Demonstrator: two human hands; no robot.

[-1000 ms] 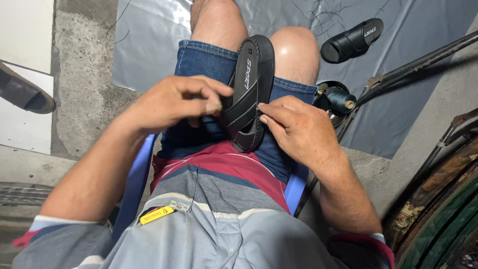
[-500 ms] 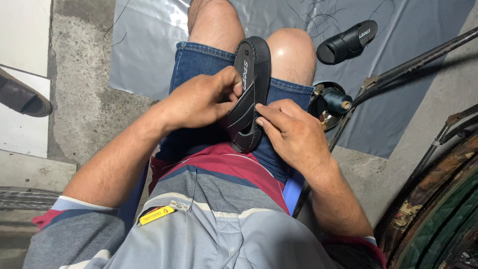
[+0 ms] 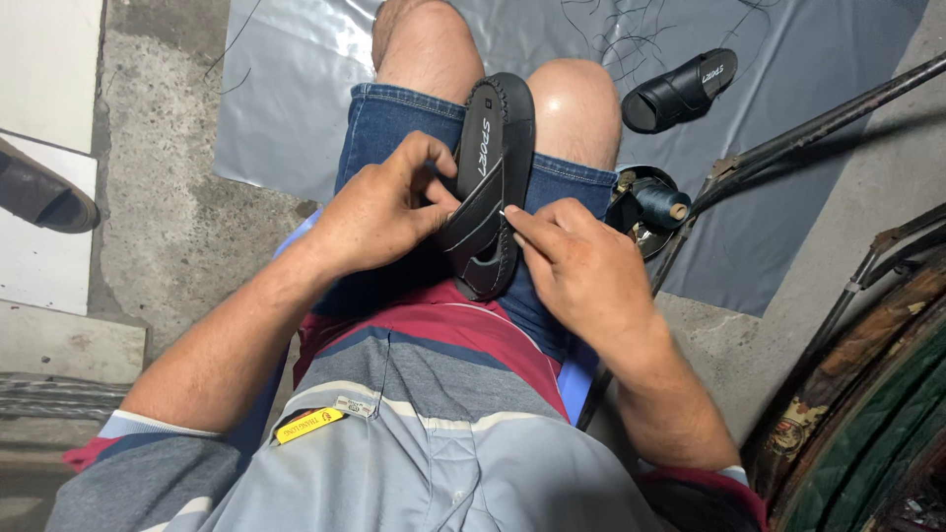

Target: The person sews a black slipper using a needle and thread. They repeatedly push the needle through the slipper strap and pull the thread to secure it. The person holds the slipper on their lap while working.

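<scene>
Since 1 second ago both hands crept up the black rubber slide sandal point(image 3: 490, 187) on my lap — left hand point(image 3: 379, 209) pinching its strap, right hand point(image 3: 576, 271) pinching something small, perhaps a needle, at the edge — best kept steady.

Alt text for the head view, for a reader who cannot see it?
A seated person holds a black sandal on their lap, left hand gripping its strap, right hand pinching something thin at its edge. A thread spool sits by the right knee, and a second sandal lies on grey sheeting.
</scene>
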